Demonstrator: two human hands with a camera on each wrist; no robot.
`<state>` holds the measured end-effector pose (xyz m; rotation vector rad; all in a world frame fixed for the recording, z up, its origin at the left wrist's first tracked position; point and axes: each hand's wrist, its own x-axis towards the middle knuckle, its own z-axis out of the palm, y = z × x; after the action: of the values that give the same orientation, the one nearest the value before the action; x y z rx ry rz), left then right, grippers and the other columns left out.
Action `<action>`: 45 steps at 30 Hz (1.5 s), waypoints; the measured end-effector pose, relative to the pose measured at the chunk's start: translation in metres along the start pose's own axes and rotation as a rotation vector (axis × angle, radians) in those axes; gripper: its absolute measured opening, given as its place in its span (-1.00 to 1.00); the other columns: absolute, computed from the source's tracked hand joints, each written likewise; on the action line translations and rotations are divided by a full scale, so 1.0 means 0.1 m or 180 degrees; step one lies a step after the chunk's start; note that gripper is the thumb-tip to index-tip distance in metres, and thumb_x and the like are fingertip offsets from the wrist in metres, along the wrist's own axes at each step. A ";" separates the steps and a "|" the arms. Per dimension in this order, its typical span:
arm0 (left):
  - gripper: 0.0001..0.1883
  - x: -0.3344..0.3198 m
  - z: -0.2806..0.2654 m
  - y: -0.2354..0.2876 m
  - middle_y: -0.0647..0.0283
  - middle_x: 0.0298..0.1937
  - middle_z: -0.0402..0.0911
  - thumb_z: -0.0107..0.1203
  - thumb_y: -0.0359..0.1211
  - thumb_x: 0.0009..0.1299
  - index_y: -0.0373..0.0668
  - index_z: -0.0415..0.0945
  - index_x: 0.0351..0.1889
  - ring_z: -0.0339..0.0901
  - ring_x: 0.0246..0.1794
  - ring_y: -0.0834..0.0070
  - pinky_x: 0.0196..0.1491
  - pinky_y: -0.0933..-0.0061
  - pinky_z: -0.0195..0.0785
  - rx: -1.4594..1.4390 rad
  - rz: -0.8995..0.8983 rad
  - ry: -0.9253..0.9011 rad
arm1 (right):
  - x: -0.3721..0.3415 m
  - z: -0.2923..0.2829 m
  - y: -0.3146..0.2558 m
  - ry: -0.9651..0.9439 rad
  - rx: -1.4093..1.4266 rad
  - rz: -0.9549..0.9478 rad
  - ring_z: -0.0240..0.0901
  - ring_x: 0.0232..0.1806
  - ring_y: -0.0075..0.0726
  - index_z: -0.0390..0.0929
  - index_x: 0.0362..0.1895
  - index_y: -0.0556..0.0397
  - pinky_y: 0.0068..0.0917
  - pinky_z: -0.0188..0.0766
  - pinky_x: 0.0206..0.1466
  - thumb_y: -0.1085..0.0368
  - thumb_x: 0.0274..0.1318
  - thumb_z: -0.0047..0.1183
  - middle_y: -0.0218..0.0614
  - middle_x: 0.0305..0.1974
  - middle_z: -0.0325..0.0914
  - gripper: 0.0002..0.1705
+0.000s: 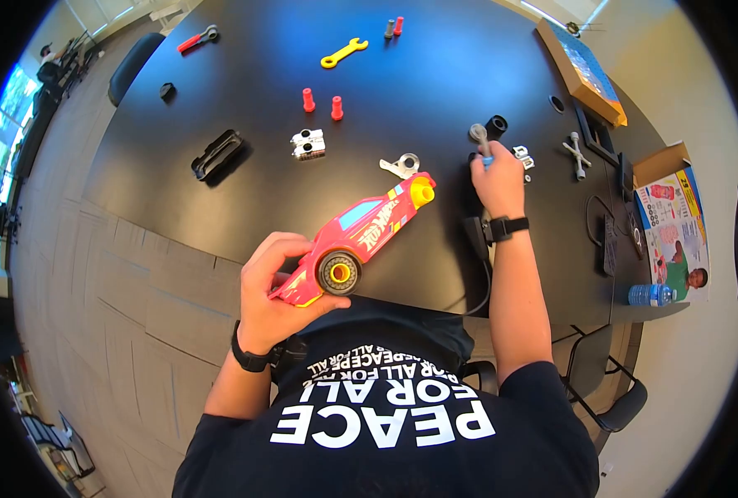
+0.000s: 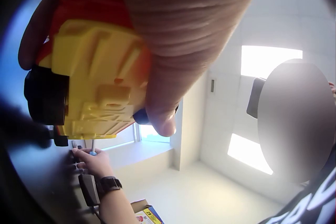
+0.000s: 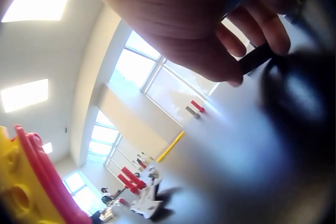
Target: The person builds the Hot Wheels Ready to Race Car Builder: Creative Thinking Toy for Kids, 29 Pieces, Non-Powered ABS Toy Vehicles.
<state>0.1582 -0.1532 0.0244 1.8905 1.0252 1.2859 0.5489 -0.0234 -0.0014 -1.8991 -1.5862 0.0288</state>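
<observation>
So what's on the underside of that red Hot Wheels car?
A molded yellow base, with a black wheel at one side; whatever the left hand covers can't be seen.

red car (image 1: pixel 372 230), yellow-hubbed black wheel (image 1: pixel 339 272)

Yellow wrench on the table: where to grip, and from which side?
Probably mid-handle on the wrench, from above, fingers across its length: it lies flat on the table, and the handle is narrower than the two ends. I'd avoid sliding in low from the person's side, since two red pegs sit there.
</observation>
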 end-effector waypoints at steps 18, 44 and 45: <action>-0.28 0.05 0.12 0.06 0.11 -0.01 0.74 0.85 -0.24 0.03 -0.25 0.70 0.10 0.74 -0.07 0.29 -0.12 0.36 0.62 -0.0070 -0.0024 -0.0129 | -0.95 -0.99 -1.22 -0.1369 0.2971 -0.1283 0.66 -0.10 -0.41 0.88 0.00 0.12 -0.45 0.58 -0.02 0.68 0.11 0.34 -0.26 -0.04 0.76 -0.62; -0.29 0.02 0.19 0.07 0.10 -0.01 0.74 0.83 -0.27 0.03 -0.25 0.69 0.11 0.73 -0.10 0.25 -0.07 0.32 0.58 -0.0157 0.0034 -0.0138 | -1.24 -0.74 -1.43 -0.1162 0.2285 -0.1938 0.77 -0.01 -0.06 0.79 0.05 0.08 -0.25 0.70 0.03 0.62 -0.02 0.48 -0.23 0.04 0.75 -0.52; -0.29 0.02 0.19 0.07 0.10 -0.01 0.74 0.83 -0.27 0.02 -0.25 0.69 0.11 0.73 -0.10 0.25 -0.06 0.31 0.59 -0.0140 0.0031 -0.0140 | -1.24 -0.74 -1.44 -0.1164 0.2286 -0.1936 0.77 -0.01 -0.06 0.79 0.05 0.08 -0.25 0.70 0.03 0.62 -0.02 0.48 -0.23 0.04 0.75 -0.52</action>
<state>0.1782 -0.1563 0.0250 1.8844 0.9587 1.2567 0.4212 -0.1601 0.0798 -0.8562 -1.9806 0.6221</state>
